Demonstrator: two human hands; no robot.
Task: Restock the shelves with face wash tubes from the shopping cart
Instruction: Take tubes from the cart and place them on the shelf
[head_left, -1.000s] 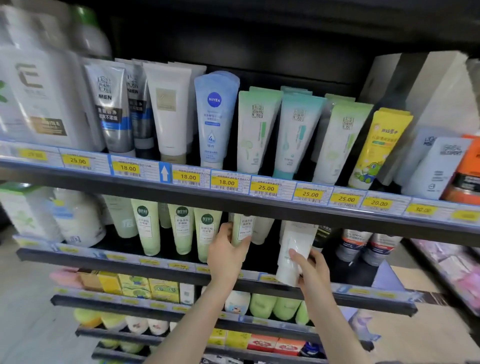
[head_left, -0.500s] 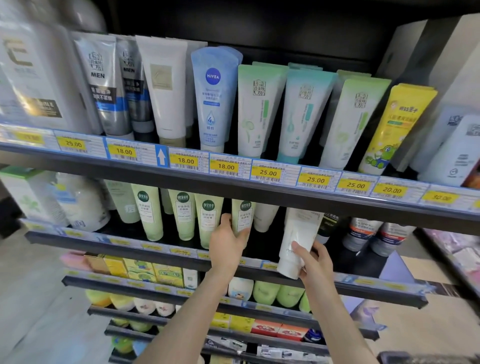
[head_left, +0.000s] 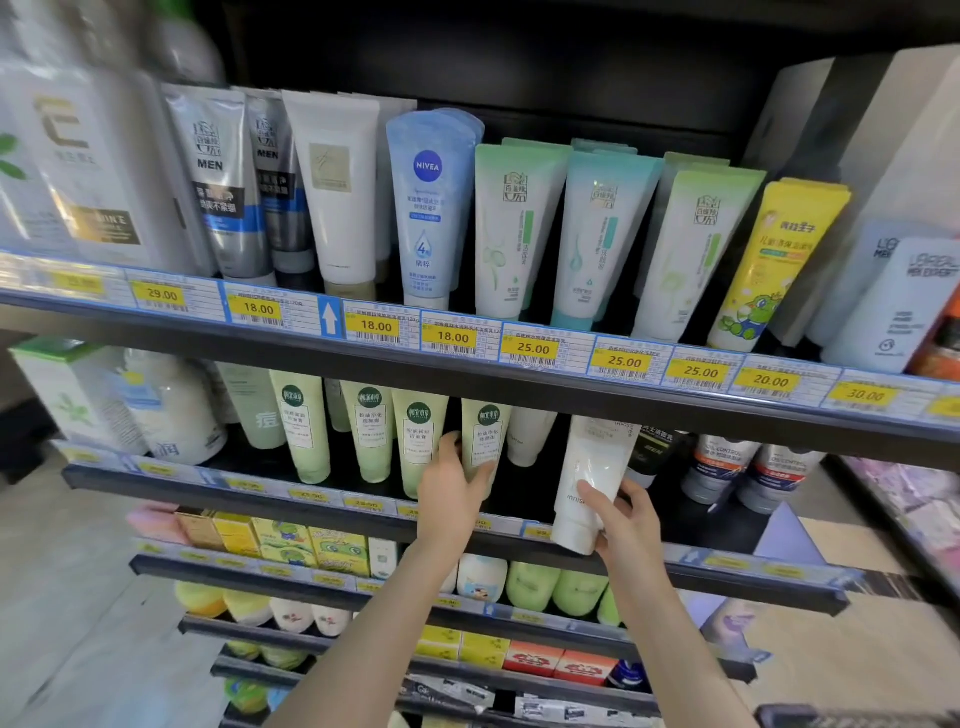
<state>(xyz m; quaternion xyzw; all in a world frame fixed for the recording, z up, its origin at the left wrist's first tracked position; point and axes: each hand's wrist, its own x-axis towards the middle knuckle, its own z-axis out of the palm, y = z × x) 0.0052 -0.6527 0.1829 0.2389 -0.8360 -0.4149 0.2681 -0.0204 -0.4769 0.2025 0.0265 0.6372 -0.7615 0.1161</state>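
While the white tube (head_left: 592, 483) is gripped low by the right hand (head_left: 626, 525) at the second shelf (head_left: 311, 491) edge, the rightmost green tube (head_left: 485, 441) is held aside by the left hand (head_left: 452, 483), probably for room.

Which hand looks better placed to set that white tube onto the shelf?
The right hand: it already grips the white tube beside the gap on the shelf. The left hand holds a green tube.
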